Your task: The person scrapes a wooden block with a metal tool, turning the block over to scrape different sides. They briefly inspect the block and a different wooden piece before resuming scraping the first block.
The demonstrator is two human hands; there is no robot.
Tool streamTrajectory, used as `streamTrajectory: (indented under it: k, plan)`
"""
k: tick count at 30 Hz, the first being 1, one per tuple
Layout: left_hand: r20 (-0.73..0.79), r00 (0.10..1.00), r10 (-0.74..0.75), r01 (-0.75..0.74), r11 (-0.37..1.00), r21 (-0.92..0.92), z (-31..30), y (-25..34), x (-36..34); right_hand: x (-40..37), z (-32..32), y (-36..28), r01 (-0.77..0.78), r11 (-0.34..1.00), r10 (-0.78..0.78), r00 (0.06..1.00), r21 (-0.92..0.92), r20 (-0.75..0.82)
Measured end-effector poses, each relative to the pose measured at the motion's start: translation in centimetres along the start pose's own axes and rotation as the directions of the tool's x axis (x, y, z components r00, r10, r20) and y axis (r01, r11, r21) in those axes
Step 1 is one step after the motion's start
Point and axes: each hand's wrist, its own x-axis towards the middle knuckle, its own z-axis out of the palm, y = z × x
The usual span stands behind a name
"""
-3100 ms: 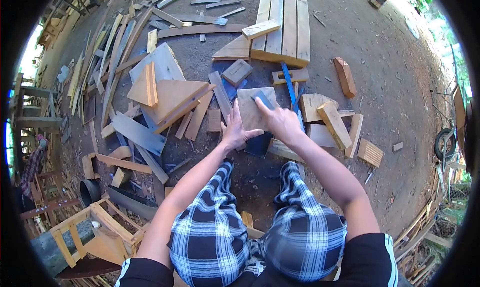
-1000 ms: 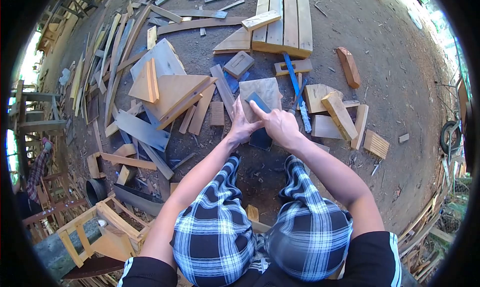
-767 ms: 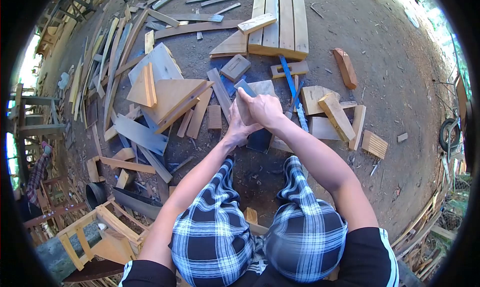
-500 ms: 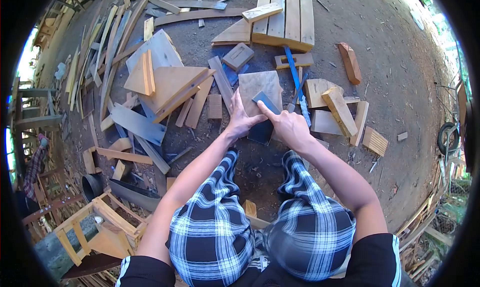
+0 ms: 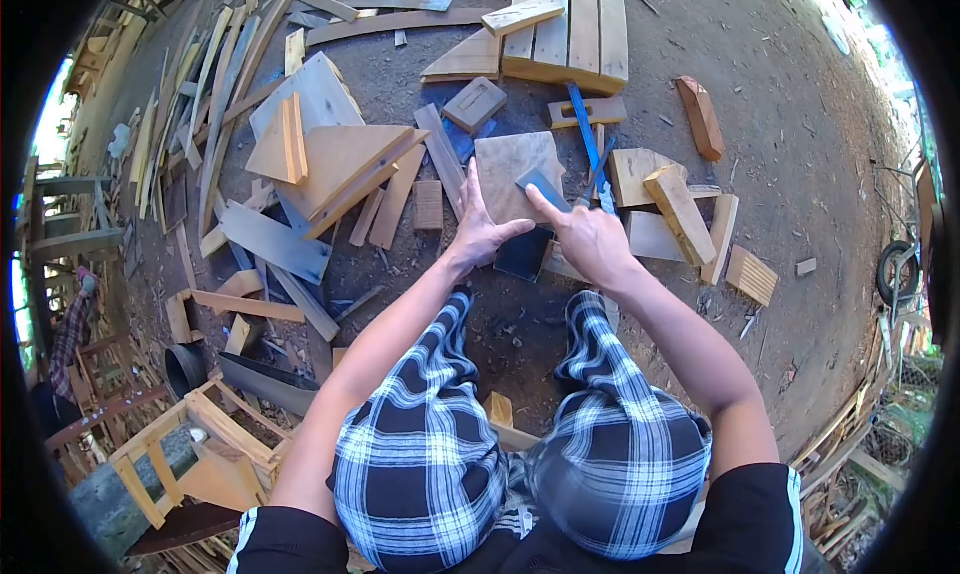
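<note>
A squarish pale wooden board [image 5: 512, 164] lies in front of my knees. My left hand [image 5: 478, 229] steadies it, fingers stretched along its left edge and thumb reaching toward its near edge. On the board's right part is a small flat blue-grey rectangular piece [image 5: 541, 187]; its material cannot be made out. My right hand [image 5: 597, 242] grips this piece with the index finger pressed straight on top and the other fingers curled. Beneath the board's near side, a dark flat panel [image 5: 523, 256] shows between my hands.
Right of the board lie a blue strip [image 5: 584, 124] and wood blocks [image 5: 678, 217]. A grooved wooden block [image 5: 475, 105] and a slotted wooden piece [image 5: 588, 112] sit beyond it. Stacked boards [image 5: 340, 159] fill the left. A slatted wooden piece [image 5: 565, 44] stands at the far side.
My right hand and the blue-grey piece have shifted slightly to the right across the board. My left hand stays at the board's left edge.
</note>
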Motion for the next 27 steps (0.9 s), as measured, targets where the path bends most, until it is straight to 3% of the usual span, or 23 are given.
streamTrajectory:
  k: [7, 12, 18, 24, 27]
  plan:
    - [0.012, 1.0, -0.018, 0.017, 0.999, 0.047, 0.2, -0.4, 0.1, 5.0, 0.2, 0.1, -0.037, 0.999, 0.04, 0.974, 0.019, -0.225]
    - [-0.011, 1.0, 0.02, -0.02, 0.999, 0.048, 0.4, -0.9, -0.1, 0.3, -0.2, -0.3, -0.045, 0.998, 0.042, 0.996, -0.034, -0.076]
    - [0.018, 1.0, 0.005, -0.004, 1.0, -0.009, -0.1, -0.3, 0.1, 6.0, -0.2, -0.3, -0.051, 0.998, 0.057, 0.981, 0.034, -0.188]
    - [-0.02, 0.998, 0.06, -0.06, 0.998, -0.008, 0.5, -1.0, 0.1, 1.3, 0.5, -0.2, -0.057, 0.998, 0.06, 0.993, 0.035, -0.101]
    - [0.012, 1.0, 0.003, -0.002, 0.999, -0.032, 0.1, -0.4, 0.1, 2.5, 0.2, -0.4, -0.056, 0.997, 0.061, 0.994, 0.061, -0.09]
